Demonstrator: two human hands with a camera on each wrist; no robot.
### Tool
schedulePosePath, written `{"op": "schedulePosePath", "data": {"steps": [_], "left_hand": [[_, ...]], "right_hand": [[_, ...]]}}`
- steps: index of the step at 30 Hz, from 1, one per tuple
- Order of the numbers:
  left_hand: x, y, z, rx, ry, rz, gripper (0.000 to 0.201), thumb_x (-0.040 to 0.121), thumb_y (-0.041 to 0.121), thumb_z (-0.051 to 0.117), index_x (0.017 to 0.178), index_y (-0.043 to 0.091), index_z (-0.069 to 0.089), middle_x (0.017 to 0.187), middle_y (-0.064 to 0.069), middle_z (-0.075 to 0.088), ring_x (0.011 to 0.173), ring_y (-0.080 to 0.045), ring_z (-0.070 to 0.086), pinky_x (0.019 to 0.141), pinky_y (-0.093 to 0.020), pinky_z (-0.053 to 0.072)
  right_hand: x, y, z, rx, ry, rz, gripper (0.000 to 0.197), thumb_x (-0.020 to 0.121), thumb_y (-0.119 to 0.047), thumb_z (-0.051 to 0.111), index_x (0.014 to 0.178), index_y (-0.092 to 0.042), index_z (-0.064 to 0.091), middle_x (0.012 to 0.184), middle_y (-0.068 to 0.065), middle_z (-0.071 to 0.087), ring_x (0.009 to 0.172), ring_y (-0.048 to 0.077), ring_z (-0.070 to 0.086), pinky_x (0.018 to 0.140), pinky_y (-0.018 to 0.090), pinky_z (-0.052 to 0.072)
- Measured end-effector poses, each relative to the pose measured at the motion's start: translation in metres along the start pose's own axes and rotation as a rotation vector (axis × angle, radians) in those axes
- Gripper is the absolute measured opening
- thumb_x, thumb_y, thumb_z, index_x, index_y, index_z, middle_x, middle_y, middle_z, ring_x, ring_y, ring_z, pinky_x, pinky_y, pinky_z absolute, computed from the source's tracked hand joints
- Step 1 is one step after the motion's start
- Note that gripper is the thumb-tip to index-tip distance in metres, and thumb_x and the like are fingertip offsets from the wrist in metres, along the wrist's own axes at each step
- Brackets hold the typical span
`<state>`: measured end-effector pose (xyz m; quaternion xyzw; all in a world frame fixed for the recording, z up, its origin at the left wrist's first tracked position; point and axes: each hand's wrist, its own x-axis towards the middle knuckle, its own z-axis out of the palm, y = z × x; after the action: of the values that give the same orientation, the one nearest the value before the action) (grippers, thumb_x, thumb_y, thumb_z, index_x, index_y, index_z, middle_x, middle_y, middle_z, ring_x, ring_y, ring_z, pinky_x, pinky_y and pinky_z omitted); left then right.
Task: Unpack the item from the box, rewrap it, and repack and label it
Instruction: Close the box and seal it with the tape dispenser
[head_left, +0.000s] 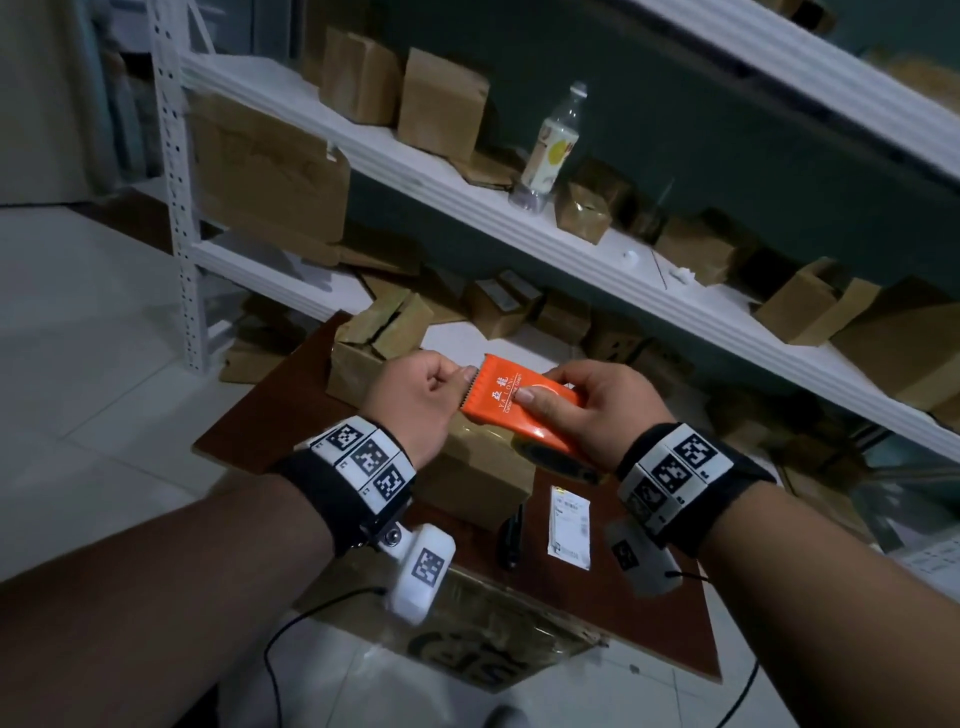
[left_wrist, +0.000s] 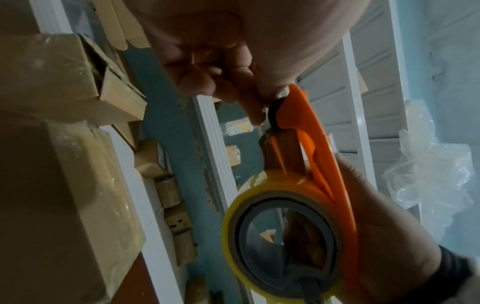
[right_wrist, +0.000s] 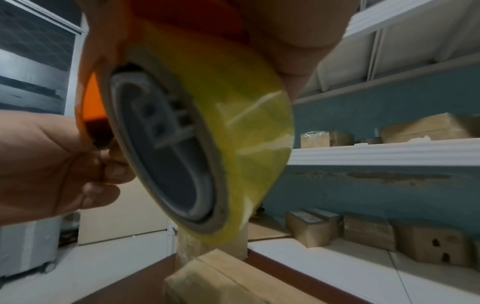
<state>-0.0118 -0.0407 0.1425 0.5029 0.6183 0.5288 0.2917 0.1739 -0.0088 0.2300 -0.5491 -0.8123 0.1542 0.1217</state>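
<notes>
An orange tape dispenser (head_left: 519, 413) with a yellowish roll of clear tape (left_wrist: 230, 224) hangs in the air above a taped cardboard box (head_left: 475, 480) on the brown table (head_left: 654, 623). My right hand (head_left: 566, 405) grips the dispenser body, thumb on top and fingers under it. At its toothed front end, my left hand (head_left: 444, 387) pinches with curled fingers (left_wrist: 207, 82), seemingly on the tape's free end. The right wrist view shows the roll (right_wrist: 233, 123) close up, with the box (right_wrist: 221, 286) below it.
A white shipping label (head_left: 570, 527) and a black pen-like tool (head_left: 511, 535) lie on the table to the right of the box. A large box (head_left: 483, 644) sits at the table's near edge. White shelves (head_left: 519, 218) behind hold several cardboard boxes and a plastic bottle (head_left: 550, 150).
</notes>
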Motion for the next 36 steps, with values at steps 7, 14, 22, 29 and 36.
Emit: {"op": "schedulePosePath", "data": {"steps": [7, 14, 22, 29, 36], "left_hand": [[0.039, -0.052, -0.006, -0.057, 0.139, -0.16, 0.034, 0.096, 0.035, 0.06, 0.07, 0.017, 0.069, 0.068, 0.01, 0.07, 0.071, -0.007, 0.063, 0.07, -0.027, 0.041], [0.071, -0.102, 0.008, -0.085, 0.15, -0.181, 0.028, 0.095, 0.034, 0.064, 0.072, 0.019, 0.071, 0.066, 0.012, 0.07, 0.069, -0.008, 0.065, 0.069, -0.026, 0.044], [0.109, -0.135, 0.003, 0.048, 0.161, -0.216, 0.035, 0.095, 0.033, 0.064, 0.066, 0.016, 0.069, 0.061, 0.012, 0.064, 0.06, -0.003, 0.057, 0.056, -0.023, 0.037], [0.105, -0.158, 0.017, 0.103, -0.014, -0.377, 0.038, 0.098, 0.033, 0.06, 0.067, 0.012, 0.067, 0.06, 0.008, 0.061, 0.06, -0.011, 0.055, 0.056, -0.027, 0.032], [0.094, -0.179, 0.051, 0.07, -0.073, -0.466, 0.04, 0.096, 0.037, 0.062, 0.064, 0.014, 0.064, 0.062, 0.002, 0.064, 0.064, -0.015, 0.06, 0.064, -0.028, 0.038]], "right_hand": [[0.038, 0.052, 0.013, -0.068, 0.0, 0.086, 0.043, 0.073, -0.076, 0.064, 0.091, -0.037, 0.068, 0.084, -0.011, 0.068, 0.079, 0.011, 0.066, 0.075, 0.036, 0.059], [0.072, 0.07, 0.036, -0.12, -0.057, 0.101, 0.041, 0.077, -0.073, 0.062, 0.088, -0.034, 0.069, 0.079, -0.011, 0.069, 0.077, 0.008, 0.065, 0.069, 0.026, 0.052], [0.102, 0.094, 0.037, -0.112, -0.095, 0.221, 0.04, 0.075, -0.067, 0.067, 0.088, -0.03, 0.073, 0.081, -0.006, 0.072, 0.072, 0.008, 0.067, 0.057, 0.022, 0.048], [0.102, 0.115, 0.06, -0.107, -0.158, 0.282, 0.039, 0.074, -0.067, 0.069, 0.077, -0.028, 0.074, 0.067, -0.005, 0.071, 0.065, 0.012, 0.069, 0.057, 0.025, 0.053], [0.104, 0.126, 0.079, -0.153, -0.249, 0.344, 0.046, 0.074, -0.071, 0.066, 0.096, -0.032, 0.073, 0.079, -0.01, 0.072, 0.073, 0.008, 0.067, 0.063, 0.023, 0.05]]}}
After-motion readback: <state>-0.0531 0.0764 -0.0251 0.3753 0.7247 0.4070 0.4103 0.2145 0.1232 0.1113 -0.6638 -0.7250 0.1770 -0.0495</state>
